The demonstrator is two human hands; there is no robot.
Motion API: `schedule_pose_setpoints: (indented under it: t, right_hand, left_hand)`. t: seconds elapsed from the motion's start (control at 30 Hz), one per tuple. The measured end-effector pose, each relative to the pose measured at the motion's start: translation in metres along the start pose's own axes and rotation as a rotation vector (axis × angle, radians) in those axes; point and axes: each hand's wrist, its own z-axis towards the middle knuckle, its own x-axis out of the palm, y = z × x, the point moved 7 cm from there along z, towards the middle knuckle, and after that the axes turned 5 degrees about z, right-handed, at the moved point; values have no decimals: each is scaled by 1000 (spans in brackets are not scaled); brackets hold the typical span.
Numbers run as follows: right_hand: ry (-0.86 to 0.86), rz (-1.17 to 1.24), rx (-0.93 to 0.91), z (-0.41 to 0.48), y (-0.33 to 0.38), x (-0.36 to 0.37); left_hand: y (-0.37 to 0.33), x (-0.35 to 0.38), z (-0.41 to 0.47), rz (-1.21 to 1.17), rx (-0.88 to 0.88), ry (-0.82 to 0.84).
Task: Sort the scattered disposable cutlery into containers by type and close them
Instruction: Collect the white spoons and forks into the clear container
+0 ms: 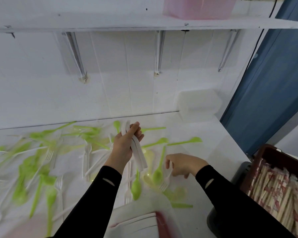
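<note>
My left hand [126, 145] grips a bunch of white plastic knives [139, 154], held upright above the white counter [205, 152]. My right hand [182, 164] is lower and to the right, its fingers pinching the handle of a white fork [165, 182] that lies on the counter. Green spoons [157, 172] and green forks [187, 141] lie scattered around both hands, mixed with white forks [87, 157] to the left. A white container with a red edge [144, 224] sits at the bottom centre, blurred.
A translucent lidded box [199, 107] stands at the back right against the tiled wall. A dark red crate of wrapped chopsticks [279, 189] sits at the right, beyond the counter edge. A shelf above carries a pink container [196, 7]. A blue panel rises at right.
</note>
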Motion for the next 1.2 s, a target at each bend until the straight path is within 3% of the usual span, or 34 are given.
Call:
schedule_pose_setpoints:
  t: [0.17, 0.3, 0.5, 0.63, 0.7, 0.83, 1.07, 1.2]
  right_hand:
    - [-19, -169, 5, 0, 7, -2]
    - [-172, -210, 62, -1, -5, -23]
    - [-344, 99, 59, -3, -29, -48]
    - [-430, 776, -189, -9, -6, -54]
    - [-423, 954, -331, -16, 13, -57]
    - [-462, 857, -454, -19, 34, -53]
    - [-412, 897, -461, -16, 38, -49]
    - [-481, 935, -427, -13, 34, -49]
  left_hand:
    - [7, 6, 0, 4, -76, 88]
    - [6, 7, -1, -18, -62, 95]
    - [4, 1, 4, -101, -15, 19]
    - [12, 10, 3, 2, -48, 104]
    - [20, 18, 0, 72, -83, 176]
    - [31, 33, -9, 110, -136, 267]
    - [32, 28, -8, 103, -141, 216]
    - [30, 26, -9, 89, -124, 165]
